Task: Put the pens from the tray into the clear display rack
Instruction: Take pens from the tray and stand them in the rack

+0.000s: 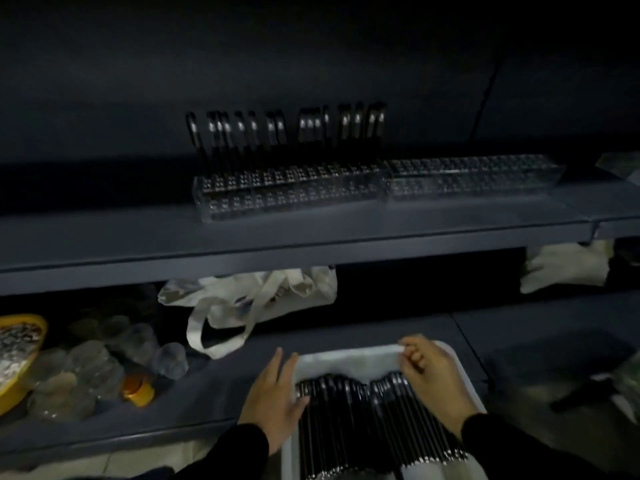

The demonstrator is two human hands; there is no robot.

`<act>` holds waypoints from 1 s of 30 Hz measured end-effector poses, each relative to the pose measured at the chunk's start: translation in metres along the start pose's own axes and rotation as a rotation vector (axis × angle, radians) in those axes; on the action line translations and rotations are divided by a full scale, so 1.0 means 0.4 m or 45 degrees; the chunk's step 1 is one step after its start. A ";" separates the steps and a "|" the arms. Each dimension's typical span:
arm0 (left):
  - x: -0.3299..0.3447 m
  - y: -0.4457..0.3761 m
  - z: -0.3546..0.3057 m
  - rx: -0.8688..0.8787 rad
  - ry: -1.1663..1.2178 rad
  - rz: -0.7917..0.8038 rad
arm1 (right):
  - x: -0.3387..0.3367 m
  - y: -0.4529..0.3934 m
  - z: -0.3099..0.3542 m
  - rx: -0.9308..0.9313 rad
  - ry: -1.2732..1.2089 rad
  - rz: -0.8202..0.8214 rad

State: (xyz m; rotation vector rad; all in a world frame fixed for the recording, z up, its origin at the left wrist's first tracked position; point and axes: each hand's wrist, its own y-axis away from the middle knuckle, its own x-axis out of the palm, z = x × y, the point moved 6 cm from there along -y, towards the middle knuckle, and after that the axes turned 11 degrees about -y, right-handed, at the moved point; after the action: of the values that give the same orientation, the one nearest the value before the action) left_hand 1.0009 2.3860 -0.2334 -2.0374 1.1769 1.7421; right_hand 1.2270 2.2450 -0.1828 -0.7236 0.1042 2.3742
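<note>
Light: dim, blurry — fine detail lost
Pens in tray (349, 417): black slim barrels with silver ends, lying side by side in two bunches; near ends cut off by the frame bottom
Tray (349, 358): white plastic, rounded corners, on the lower shelf (214, 393); near part out of frame
Left hand (277, 393): fingers straight and spread, lying over the tray's left rim, thumb touching the pens
Right hand (433, 372): fingers curled over the right bunch near the tray's far rim; whether it pinches a pen — cannot tell
Display rack (294, 192): clear acrylic, long, gridded with holes, on the upper shelf (138, 237); a second clear section (474, 178) butts its right end
Pens in rack (287, 129): black with shiny clips, upright along the back row, count unclear
Lower shelf, left: white cloth tote bag (252, 299), clear crumpled plastic cups (93, 368), yellow bowl (20, 358) cut by the edge
</note>
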 end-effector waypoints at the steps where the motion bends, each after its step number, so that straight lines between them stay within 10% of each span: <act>1: 0.038 -0.002 0.007 -0.073 -0.006 0.069 | 0.033 0.015 -0.055 0.104 0.030 0.116; 15: 0.132 -0.004 0.025 -0.191 0.038 -0.011 | 0.291 0.041 -0.258 0.550 0.353 0.669; 30: 0.113 -0.003 0.019 -0.180 -0.064 0.101 | 0.296 0.067 -0.239 0.586 0.489 0.605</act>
State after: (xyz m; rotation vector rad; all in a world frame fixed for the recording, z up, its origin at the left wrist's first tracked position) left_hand 0.9952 2.3722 -0.2768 -2.0362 1.1651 1.9547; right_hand 1.1805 2.2667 -0.3286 -0.9901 1.0499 2.4597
